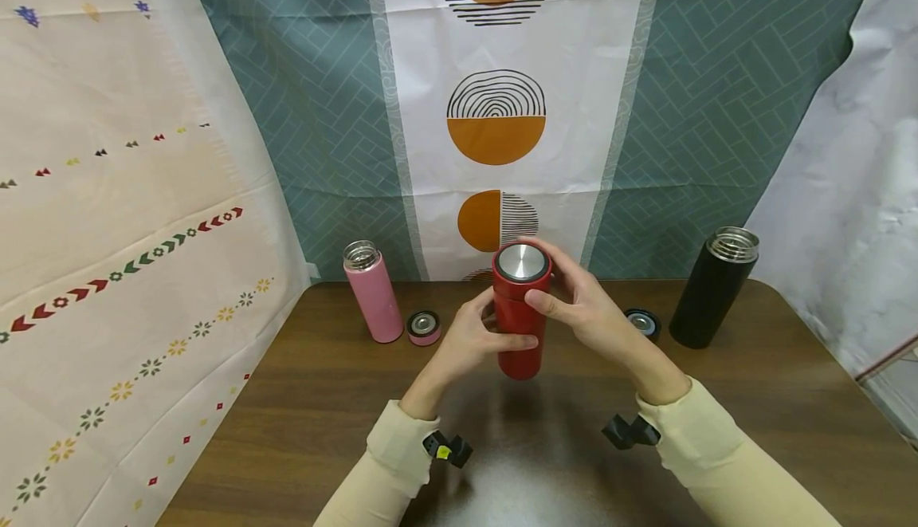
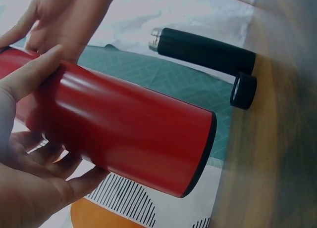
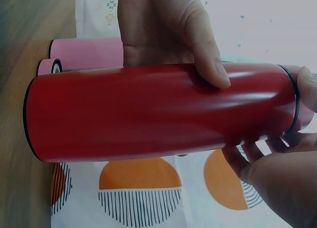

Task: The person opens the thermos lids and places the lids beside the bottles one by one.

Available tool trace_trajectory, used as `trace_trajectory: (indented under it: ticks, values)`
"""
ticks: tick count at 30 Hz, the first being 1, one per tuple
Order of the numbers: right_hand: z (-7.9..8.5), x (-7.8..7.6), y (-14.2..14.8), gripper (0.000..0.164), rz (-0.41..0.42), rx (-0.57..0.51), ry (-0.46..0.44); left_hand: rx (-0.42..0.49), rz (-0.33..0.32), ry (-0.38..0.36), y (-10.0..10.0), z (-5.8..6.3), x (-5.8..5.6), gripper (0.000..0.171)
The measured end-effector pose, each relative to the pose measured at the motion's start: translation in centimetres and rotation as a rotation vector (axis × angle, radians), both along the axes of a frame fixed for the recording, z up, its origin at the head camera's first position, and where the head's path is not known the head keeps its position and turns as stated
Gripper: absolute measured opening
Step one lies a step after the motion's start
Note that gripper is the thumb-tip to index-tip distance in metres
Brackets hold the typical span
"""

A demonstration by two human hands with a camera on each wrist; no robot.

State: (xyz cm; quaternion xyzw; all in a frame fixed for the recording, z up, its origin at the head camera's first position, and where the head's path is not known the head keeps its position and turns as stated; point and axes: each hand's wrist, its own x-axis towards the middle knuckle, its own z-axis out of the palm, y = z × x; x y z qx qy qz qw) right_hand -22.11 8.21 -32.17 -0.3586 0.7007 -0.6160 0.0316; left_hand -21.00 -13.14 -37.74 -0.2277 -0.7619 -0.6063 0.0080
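A red thermos bottle (image 1: 515,318) with a steel-topped red cap (image 1: 522,262) is held upright above the table, leaning slightly. My left hand (image 1: 468,337) grips its body, thumb on the near side and fingers curled round behind, as the left wrist view shows. Higher up, my right hand (image 1: 590,304) holds the cap end, its thumb on the near side. In the right wrist view a dark ring (image 3: 292,97) marks the seam between body and cap. The cap sits on the bottle, and how tightly cannot be seen.
On the left of the wooden table (image 1: 301,431) stands an uncapped pink bottle (image 1: 376,300), its pink cap (image 1: 424,328) beside it. An uncapped black bottle (image 1: 710,296) stands at the right, with a black cap (image 1: 641,323) beside it. A patterned curtain (image 1: 323,112) hangs behind.
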Motion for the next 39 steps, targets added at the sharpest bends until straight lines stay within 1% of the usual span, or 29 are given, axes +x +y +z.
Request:
trace_trajectory:
  ticks: [3,13,21,30,34,39]
  values:
    - [-0.03,0.00,-0.01,0.069,0.012,0.003,-0.004,0.001,0.001,-0.006,-0.01,-0.01,0.01,0.062]
    - [-0.20,0.01,-0.04,0.072,-0.021,-0.023,-0.048,0.009,-0.002,0.005,-0.06,0.02,0.09,0.061]
    - [-0.16,0.05,-0.01,0.066,-0.071,-0.019,-0.021,0.008,-0.001,0.004,0.00,-0.11,-0.02,0.061]
    - [-0.15,-0.06,0.06,0.065,-0.074,-0.008,-0.003,0.012,0.006,0.007,0.01,-0.14,-0.08,0.060]
    - [-0.12,-0.16,0.11,0.064,-0.046,-0.007,0.019,0.013,0.013,0.010,0.04,-0.11,-0.11,0.061]
    - [-0.04,-0.23,0.25,0.063,0.027,0.003,0.033,0.008,0.011,-0.004,-0.01,-0.07,-0.04,0.061]
